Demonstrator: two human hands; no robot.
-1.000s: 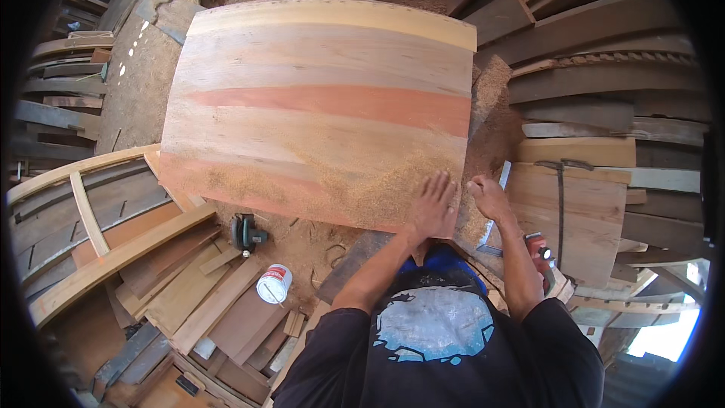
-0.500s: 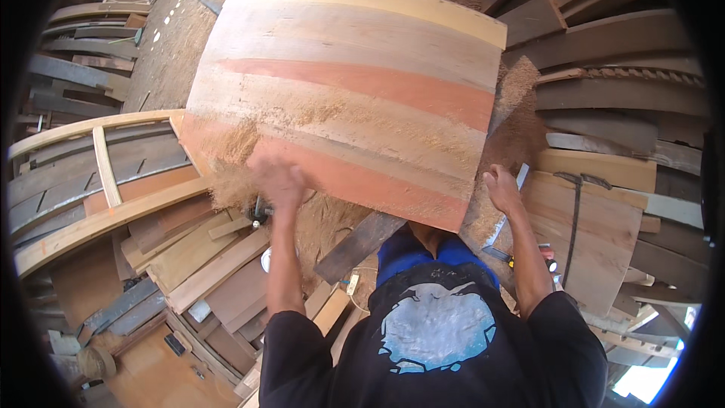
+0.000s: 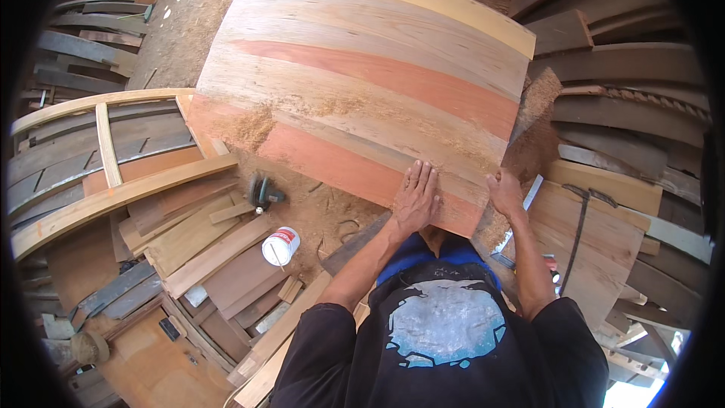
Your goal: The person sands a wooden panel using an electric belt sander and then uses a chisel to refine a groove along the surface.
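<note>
Here's the left hand, palm down near the close edge of the striped wooden panel — fingers straight, together, gripping nothing. The right hand curls at the panel's right edge; whether it has hold, I can't tell. The long axis slants leftward and away, sawdust heaped up-left — left hand nearer.

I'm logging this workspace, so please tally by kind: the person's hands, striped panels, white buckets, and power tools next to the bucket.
Hands (left hand, right hand): 2
Striped panel: 1
White bucket: 1
Power tool: 1
Total: 5
</note>
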